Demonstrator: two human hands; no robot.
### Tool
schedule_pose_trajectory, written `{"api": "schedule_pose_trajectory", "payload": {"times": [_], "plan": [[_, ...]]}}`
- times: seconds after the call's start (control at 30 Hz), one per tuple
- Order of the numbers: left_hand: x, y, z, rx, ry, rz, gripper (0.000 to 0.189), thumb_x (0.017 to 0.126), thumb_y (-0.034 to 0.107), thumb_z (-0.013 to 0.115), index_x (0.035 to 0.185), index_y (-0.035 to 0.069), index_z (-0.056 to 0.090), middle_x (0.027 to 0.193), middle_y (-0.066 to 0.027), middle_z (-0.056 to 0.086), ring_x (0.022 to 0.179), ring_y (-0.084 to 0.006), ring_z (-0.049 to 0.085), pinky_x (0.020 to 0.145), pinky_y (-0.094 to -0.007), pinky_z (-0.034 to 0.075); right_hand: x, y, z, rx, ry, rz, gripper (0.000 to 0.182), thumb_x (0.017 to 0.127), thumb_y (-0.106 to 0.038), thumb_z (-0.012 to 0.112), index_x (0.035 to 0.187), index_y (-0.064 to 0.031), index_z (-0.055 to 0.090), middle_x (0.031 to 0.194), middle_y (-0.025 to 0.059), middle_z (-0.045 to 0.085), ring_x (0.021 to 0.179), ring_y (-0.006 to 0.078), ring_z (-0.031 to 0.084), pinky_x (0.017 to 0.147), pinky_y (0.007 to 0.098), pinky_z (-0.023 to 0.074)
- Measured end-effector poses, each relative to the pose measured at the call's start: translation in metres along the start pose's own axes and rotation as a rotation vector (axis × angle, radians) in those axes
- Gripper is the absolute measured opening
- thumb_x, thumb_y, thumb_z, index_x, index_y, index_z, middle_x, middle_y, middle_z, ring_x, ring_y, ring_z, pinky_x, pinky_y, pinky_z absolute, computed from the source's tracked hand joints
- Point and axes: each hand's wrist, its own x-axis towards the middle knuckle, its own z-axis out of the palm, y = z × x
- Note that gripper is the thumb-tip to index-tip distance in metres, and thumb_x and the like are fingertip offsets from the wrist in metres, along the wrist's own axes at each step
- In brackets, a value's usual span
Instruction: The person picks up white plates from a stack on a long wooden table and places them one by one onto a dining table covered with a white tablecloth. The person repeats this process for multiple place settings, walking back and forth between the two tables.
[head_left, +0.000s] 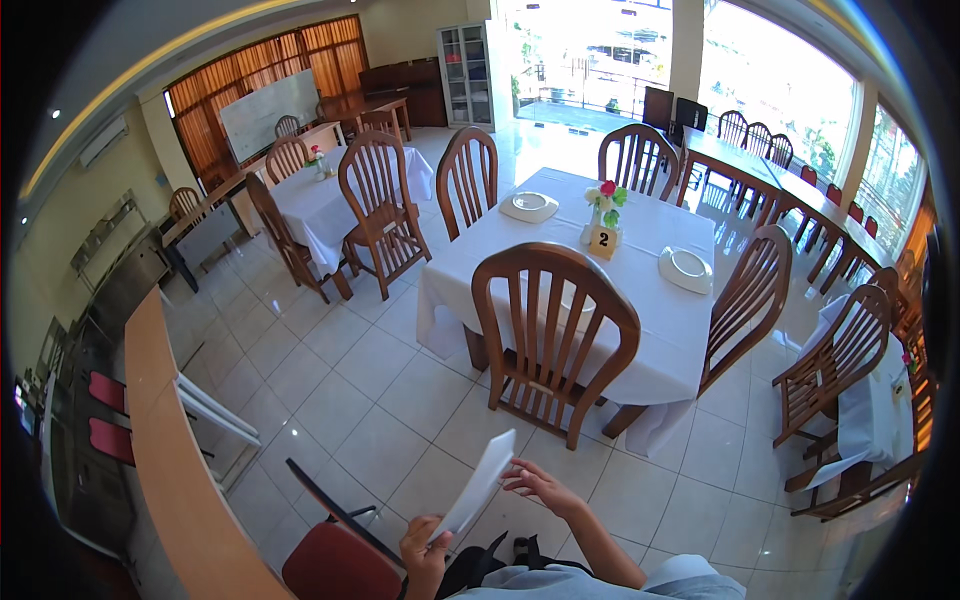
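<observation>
My left hand (426, 546) grips the lower end of a flat white object (478, 484), held tilted in front of my body. It is seen nearly edge-on, and I cannot tell whether it is a plate or a folded cloth. My right hand (544, 487) is raised just to the right of it, fingers apart and holding nothing; contact with its edge is unclear. Beyond my hands stands a wooden slat-back chair (555, 330), drawn up to a dining table with a white tablecloth (510, 255).
The table bears white dishes (529, 204), (686, 270), a flower vase (598, 217) and a number card (603, 243). To my left are a red-seated chair (337, 559) and a long wooden counter (161, 420). Another clothed table (307, 217) stands further back; tiled floor (375, 367) runs between.
</observation>
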Motion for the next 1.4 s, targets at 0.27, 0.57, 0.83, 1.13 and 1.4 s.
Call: {"api": "schedule_pose_trajectory", "payload": {"times": [0.27, 0.57, 0.83, 1.13, 1.4], "plan": [[0.090, -0.033, -0.023, -0.412, 0.393, -0.605, 0.043, 0.075, 0.009, 0.055, 0.114, -0.006, 0.043, 0.102, -0.0127, 0.051, 0.092, -0.0198, 0.046, 0.081, -0.0283, 0.036, 0.146, 0.042, -0.007, 0.186, -0.160, 0.145, 0.050, 0.086, -0.040, 0.041, 0.122, -0.0041, 0.036, 0.107, 0.0058, 0.049, 0.095, 0.0146, 0.048, 0.083, 0.0282, 0.0373], [0.256, -0.133, -0.099, -0.378, 0.575, -0.592, 0.040, 0.080, 0.016, 0.053, 0.113, -0.005, 0.044, 0.103, -0.0114, 0.052, 0.087, -0.0193, 0.047, 0.080, -0.0300, 0.036, 0.339, -0.050, 0.036, 0.124, -0.149, 0.167, 0.037, 0.083, -0.029, 0.051, 0.110, -0.0034, 0.048, 0.098, 0.0033, 0.053, 0.087, 0.0117, 0.050, 0.080, 0.0268, 0.0381], [0.447, -0.193, -0.122, -0.434, 0.352, -0.435, 0.038, 0.080, 0.019, 0.057, 0.106, -0.007, 0.047, 0.091, -0.0079, 0.055, 0.083, -0.0151, 0.049, 0.078, -0.0260, 0.037, 0.474, -0.132, 0.018, 0.356, 0.051, 0.040, 0.030, 0.082, -0.014, 0.052, 0.109, -0.0015, 0.048, 0.098, 0.0039, 0.054, 0.093, 0.0132, 0.049, 0.084, 0.0278, 0.0367], [0.656, -0.260, -0.082, -0.385, -0.059, -0.559, 0.034, 0.081, 0.020, 0.055, 0.104, -0.005, 0.049, 0.094, -0.0081, 0.056, 0.083, -0.0135, 0.049, 0.075, -0.0261, 0.038, 0.615, -0.177, -0.057, 0.660, 0.296, -0.005, 0.034, 0.079, -0.009, 0.054, 0.110, 0.0005, 0.046, 0.100, 0.0073, 0.055, 0.093, 0.0164, 0.051, 0.086, 0.0298, 0.0377], [0.839, -0.296, -0.073, -0.387, -0.187, -0.440, 0.032, 0.082, 0.019, 0.055, 0.102, -0.005, 0.050, 0.091, -0.0074, 0.058, 0.084, -0.0122, 0.050, 0.078, -0.0249, 0.038, 0.770, -0.247, -0.108, 0.558, 0.277, -0.191, 0.034, 0.077, -0.013, 0.057, 0.107, -0.0004, 0.048, 0.100, 0.0057, 0.055, 0.094, 0.0139, 0.049, 0.085, 0.0272, 0.0356]]}}
